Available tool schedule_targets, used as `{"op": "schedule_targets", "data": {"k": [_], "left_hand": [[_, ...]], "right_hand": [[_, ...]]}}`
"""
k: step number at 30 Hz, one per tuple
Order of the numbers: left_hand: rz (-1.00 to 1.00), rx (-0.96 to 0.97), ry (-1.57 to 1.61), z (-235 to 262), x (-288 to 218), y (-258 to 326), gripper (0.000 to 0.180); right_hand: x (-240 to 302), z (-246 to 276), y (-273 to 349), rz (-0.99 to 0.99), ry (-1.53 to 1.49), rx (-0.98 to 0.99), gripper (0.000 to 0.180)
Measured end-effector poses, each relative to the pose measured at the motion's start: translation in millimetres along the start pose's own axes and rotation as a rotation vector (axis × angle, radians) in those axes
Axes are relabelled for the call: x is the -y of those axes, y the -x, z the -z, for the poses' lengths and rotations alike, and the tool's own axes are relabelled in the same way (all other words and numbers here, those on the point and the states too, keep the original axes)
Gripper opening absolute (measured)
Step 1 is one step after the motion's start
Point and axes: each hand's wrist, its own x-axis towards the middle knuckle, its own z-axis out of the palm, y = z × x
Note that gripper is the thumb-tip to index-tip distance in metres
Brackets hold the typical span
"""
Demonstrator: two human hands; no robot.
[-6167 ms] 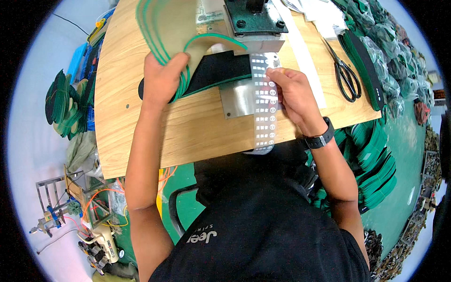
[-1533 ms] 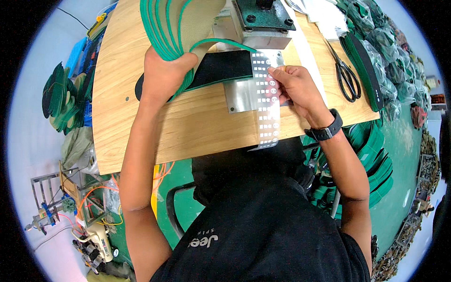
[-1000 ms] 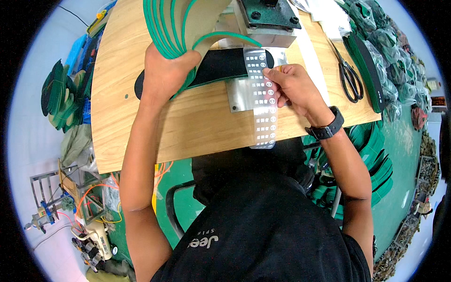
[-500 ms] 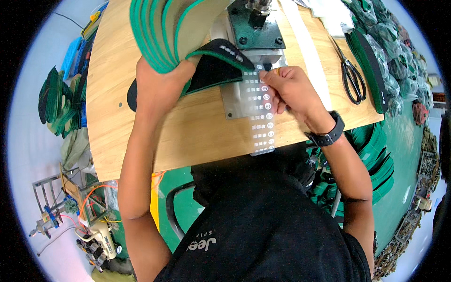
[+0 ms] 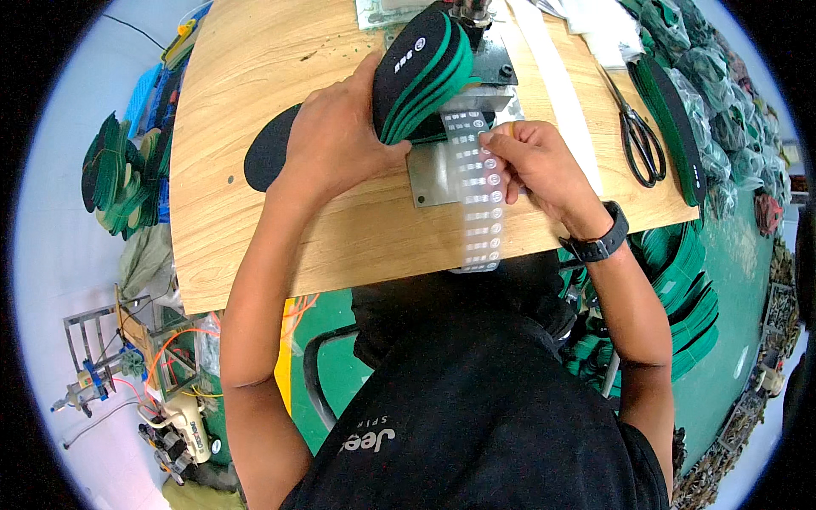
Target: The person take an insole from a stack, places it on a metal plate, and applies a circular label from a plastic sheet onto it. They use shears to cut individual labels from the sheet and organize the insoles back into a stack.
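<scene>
1. The left hand [image 5: 340,140] has its grip closed around a stack of insoles [image 5: 422,72]; the thumb lies on the near side and the fingers curl over the far side, so the stack stands on its edge at the far middle of the tabletop [image 5: 255,76], just under the metal machine head [image 5: 476,17].
2. The right hand [image 5: 535,161] has its grip nearly closed: the fingertips pinch the right edge of a clear label strip [image 5: 478,195], close to the stack.
3. The strip is one long transparent band with a column of small white labels. It runs from the insoles over a grey metal plate [image 5: 433,174] and hangs over the near edge of the tabletop.
4. The exact number of insoles in the stack I cannot tell; several black faces with green edges show. One more black insole [image 5: 268,157] lies flat under the left wrist.
5. One pair of black scissors [image 5: 642,140] lies at the right, well apart from the hands.
6. The tabletop is light wood with visible grain. Many green and black insoles [image 5: 671,102] are piled along its right side, and more [image 5: 115,174] lie to the left of it.
7. A black watch [image 5: 599,246] is on the right wrist.
</scene>
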Motion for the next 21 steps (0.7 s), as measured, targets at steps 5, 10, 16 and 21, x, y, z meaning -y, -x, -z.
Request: {"op": "schedule_targets", "data": {"k": [5,10,16,21], "left_hand": [[0.038,-0.023,-0.032,6,-3,7,0.081],[0.115,-0.036,0.263,16,3,11,0.062],[0.101,-0.3,0.526,17,16,18,0.025],[0.084,-0.385,0.567,18,27,20,0.016]], "right_hand": [[-10,20,13,0.026,-0.228,-0.14,0.025],[-11,15,7,0.141,-0.303,-0.085,0.024],[2,2,-6,-0.053,0.029,0.02,0.03],[5,-2,-6,-0.074,0.109,0.024,0.031]]}}
